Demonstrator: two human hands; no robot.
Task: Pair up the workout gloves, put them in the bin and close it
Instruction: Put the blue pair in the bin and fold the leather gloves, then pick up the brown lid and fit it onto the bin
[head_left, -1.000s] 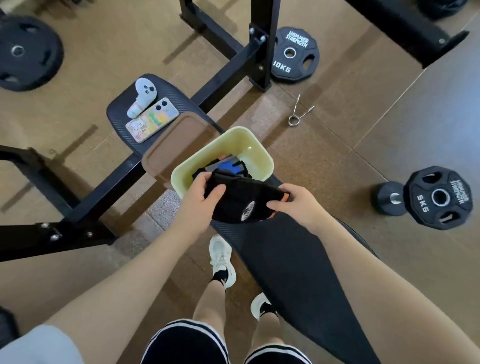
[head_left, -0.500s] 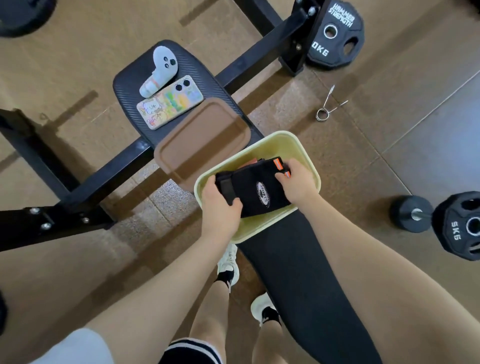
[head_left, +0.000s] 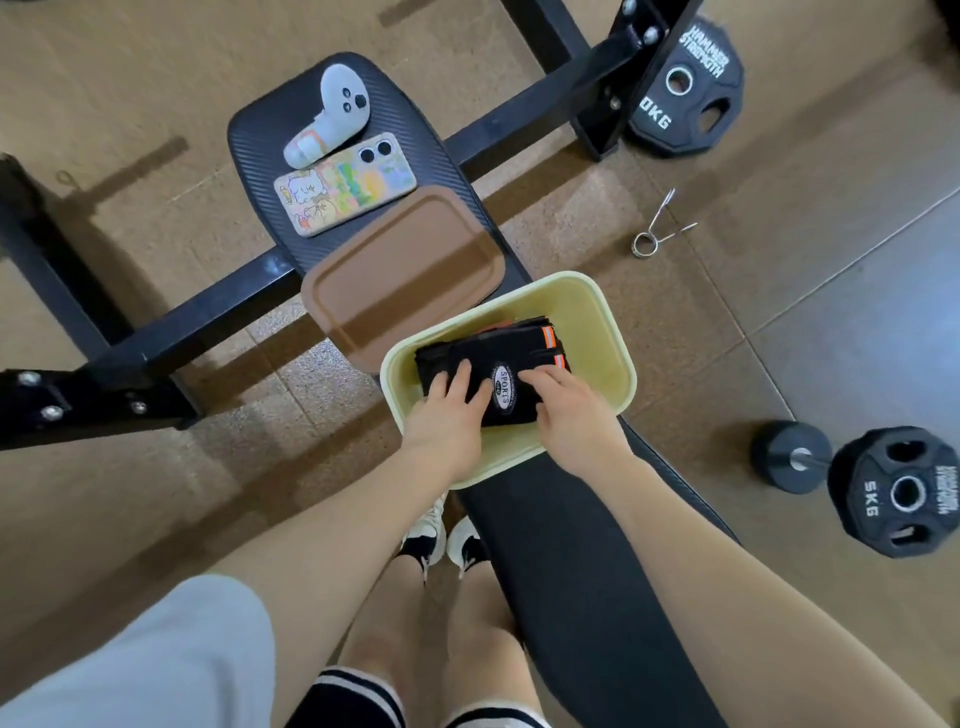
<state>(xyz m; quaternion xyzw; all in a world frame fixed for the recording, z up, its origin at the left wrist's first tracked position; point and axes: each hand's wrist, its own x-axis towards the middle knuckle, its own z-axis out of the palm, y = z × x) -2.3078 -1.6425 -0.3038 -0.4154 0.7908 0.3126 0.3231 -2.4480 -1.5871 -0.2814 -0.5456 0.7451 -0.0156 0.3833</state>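
Note:
A pale yellow bin (head_left: 602, 317) stands on the black bench pad. Inside it lies a folded pair of black workout gloves (head_left: 511, 351) with an orange stripe and an oval SPORTS patch. My left hand (head_left: 449, 410) rests on the gloves' near left part, fingers flat on the fabric. My right hand (head_left: 566, 410) presses on their near right part beside the patch. Other gloves underneath are hidden. The brown bin lid (head_left: 402, 278) lies flat on the bench just beyond the bin, partly overhanging the pad's left edge.
A phone in a colourful case (head_left: 345, 184) and a white controller (head_left: 332, 111) lie on the bench's far end. On the floor are a spring collar clip (head_left: 657, 228), a 5 kg plate with dumbbell handle (head_left: 901, 491) and another plate (head_left: 685, 85). Black rack bars (head_left: 171, 327) cross at left.
The gloves went from held above the bin down into it. Both hands now lie flat on top of them rather than gripping their ends.

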